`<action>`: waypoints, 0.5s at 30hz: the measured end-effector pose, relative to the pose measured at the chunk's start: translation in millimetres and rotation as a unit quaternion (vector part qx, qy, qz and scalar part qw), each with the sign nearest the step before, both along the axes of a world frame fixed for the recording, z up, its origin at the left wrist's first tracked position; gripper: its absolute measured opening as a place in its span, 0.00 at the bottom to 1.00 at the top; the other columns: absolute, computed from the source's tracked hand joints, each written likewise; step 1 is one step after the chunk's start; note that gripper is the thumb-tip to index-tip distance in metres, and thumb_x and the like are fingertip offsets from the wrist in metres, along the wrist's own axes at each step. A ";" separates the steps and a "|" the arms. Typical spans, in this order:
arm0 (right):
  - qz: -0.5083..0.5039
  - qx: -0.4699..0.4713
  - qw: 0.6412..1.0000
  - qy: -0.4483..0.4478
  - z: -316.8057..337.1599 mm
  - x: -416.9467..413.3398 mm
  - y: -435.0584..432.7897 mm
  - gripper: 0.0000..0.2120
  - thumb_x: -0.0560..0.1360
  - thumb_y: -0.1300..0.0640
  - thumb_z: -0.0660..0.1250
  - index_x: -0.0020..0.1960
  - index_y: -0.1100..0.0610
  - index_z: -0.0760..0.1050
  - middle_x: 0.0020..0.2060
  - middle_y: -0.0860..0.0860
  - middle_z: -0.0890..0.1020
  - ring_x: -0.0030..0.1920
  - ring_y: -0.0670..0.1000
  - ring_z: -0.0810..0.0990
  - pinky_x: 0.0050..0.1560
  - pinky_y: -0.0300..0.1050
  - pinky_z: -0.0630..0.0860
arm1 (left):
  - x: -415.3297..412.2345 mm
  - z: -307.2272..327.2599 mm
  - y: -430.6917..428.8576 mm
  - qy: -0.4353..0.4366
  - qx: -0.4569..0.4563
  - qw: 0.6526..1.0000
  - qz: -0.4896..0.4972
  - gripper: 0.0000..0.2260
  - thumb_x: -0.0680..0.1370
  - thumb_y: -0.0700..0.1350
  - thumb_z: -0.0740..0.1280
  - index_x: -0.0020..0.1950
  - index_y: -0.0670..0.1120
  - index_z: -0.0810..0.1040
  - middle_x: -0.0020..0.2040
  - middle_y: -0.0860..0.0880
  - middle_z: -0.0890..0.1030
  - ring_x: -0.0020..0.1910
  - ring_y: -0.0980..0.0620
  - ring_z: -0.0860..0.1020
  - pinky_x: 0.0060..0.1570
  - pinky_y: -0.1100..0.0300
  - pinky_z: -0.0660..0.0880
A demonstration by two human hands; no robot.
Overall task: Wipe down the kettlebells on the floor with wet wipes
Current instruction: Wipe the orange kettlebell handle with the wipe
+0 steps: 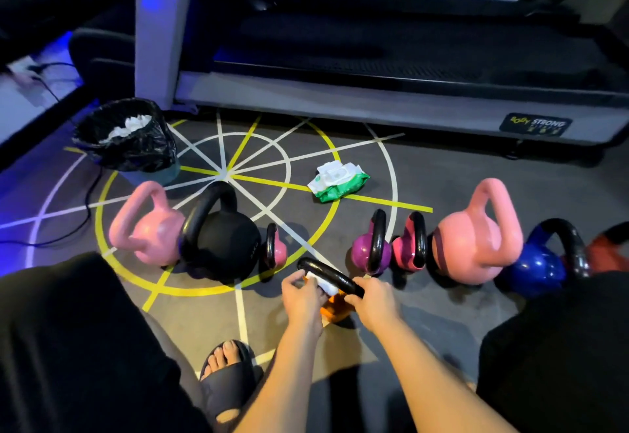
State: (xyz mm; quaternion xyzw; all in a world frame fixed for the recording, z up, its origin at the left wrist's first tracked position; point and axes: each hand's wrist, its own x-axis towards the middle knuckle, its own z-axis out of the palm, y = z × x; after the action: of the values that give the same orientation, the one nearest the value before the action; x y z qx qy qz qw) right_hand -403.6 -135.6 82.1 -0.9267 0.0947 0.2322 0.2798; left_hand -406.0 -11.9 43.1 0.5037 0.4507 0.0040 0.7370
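Orange kettlebell (pixel 335 308) was seen on the floor directly under the fingers, its black handle (pixel 323 272) spanned by both hands. Left hand (pixel 301 296) was curled round a white wipe (pixel 323 283), which was pressed against the handle's left half. Right hand (pixel 372 299) was closed round the handle's right end. Just beyond the fingertips a row was lined up: small pink kettlebell (pixel 276 250), black kettlebell (pixel 223 238) and pale pink kettlebell (pixel 146 228) out to the left of the left fingers. Purple kettlebell (pixel 366 250), magenta kettlebell (pixel 408 248), big pink kettlebell (pixel 476 242), blue kettlebell (pixel 539 262) and red kettlebell (pixel 609 250) were to the right of the right fingers. Wet wipes pack (pixel 338 181) lay further out past the fingertips, well apart from the row. Bin (pixel 136 156), black-lined with white wipes inside, sat far out left of the left fingers. Treadmill (pixel 374 98) was across the back.
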 end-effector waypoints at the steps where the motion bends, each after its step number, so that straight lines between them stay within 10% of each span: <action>1: 0.002 0.000 1.000 0.000 0.2 -1.1 1.6 0.20 0.78 0.51 0.70 0.69 0.50 0.75 0.59 0.55 0.81 0.61 0.58 0.78 0.59 0.49 0.75 | -4.9 -2.9 -2.1 -0.004 0.009 1.000 -0.026 0.10 0.82 0.35 0.61 0.59 0.48 0.70 0.42 0.43 0.76 0.35 0.50 0.75 0.36 0.57 0.76; 11: -0.049 0.135 0.989 0.020 -0.5 -12.5 -9.0 0.25 0.77 0.62 0.62 0.72 0.47 0.72 0.63 0.52 0.80 0.65 0.54 0.76 0.64 0.43 0.71 | -32.7 -11.4 -12.8 -0.105 0.008 0.978 -0.180 0.25 0.79 0.33 0.64 0.70 0.58 0.68 0.45 0.43 0.85 0.40 0.49 0.82 0.42 0.55 0.80; 15: -0.063 0.188 0.979 0.036 -1.5 -25.1 -14.5 0.28 0.79 0.62 0.63 0.76 0.47 0.66 0.69 0.49 0.75 0.70 0.51 0.72 0.65 0.42 0.67 | -40.4 -28.0 -23.3 -0.106 0.041 0.961 -0.252 0.28 0.78 0.36 0.68 0.74 0.54 0.63 0.48 0.44 0.87 0.52 0.46 0.84 0.63 0.47 0.77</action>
State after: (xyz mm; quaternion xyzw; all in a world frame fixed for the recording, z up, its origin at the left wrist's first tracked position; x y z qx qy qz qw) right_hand -428.7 -150.1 80.7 -0.8406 0.1174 0.2614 0.4597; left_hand -446.4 -35.2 15.1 0.6276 0.2283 -0.1101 0.7362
